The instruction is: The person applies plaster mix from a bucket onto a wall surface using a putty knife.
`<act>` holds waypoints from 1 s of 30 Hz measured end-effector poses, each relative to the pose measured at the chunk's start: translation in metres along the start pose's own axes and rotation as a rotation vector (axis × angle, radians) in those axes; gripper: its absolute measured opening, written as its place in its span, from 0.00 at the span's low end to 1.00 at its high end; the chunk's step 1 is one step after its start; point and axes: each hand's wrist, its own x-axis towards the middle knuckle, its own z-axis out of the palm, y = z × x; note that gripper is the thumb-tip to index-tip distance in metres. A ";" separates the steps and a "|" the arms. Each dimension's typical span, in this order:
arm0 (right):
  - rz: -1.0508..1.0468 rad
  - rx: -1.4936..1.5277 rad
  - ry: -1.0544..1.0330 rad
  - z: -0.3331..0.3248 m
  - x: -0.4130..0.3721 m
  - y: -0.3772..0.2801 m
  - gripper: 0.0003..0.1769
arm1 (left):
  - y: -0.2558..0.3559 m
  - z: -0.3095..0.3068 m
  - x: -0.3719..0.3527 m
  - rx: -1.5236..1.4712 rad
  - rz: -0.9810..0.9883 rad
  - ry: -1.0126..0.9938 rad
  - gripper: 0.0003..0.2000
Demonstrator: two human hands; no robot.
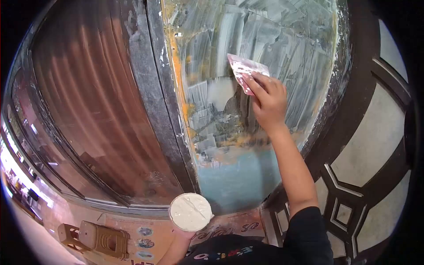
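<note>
My right hand [270, 102] grips a pink putty scraper [243, 67] smeared with white, its fingers closed on the scraper's lower right side. The scraper is tilted against or very near the wall panel [278, 48], which is streaked with grey-white putty over yellow and dark patches. Lower down, the same panel shows plain blue-grey paint. Below it, my left hand [182, 234] supports a round tub [171, 214] from underneath. White putty [190, 211] fills the tub almost to its rim, with a few ridges across the surface. Most of the left hand's fingers are hidden by the tub.
A dark wooden frame [154, 84] borders the panel on the left, beside glass with a brown curtain [88, 101] behind it. To the right stands a dark door [353, 123] with pale insets. Brown plastic stools [99, 238] stand on the floor at lower left.
</note>
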 end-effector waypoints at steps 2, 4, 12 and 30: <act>-0.031 -0.078 -0.145 0.022 -0.026 -0.009 0.23 | -0.003 0.004 -0.001 0.016 -0.004 -0.001 0.38; -0.169 -0.102 -0.390 0.029 -0.100 -0.030 0.19 | -0.005 0.007 -0.001 -0.246 -0.032 0.038 0.36; -0.168 0.205 -0.640 -0.015 -0.225 -0.078 0.20 | -0.001 -0.004 -0.015 -0.146 0.012 -0.059 0.38; -0.008 0.241 -0.745 -0.023 -0.296 -0.068 0.24 | -0.011 0.011 -0.016 -0.415 -0.048 -0.042 0.38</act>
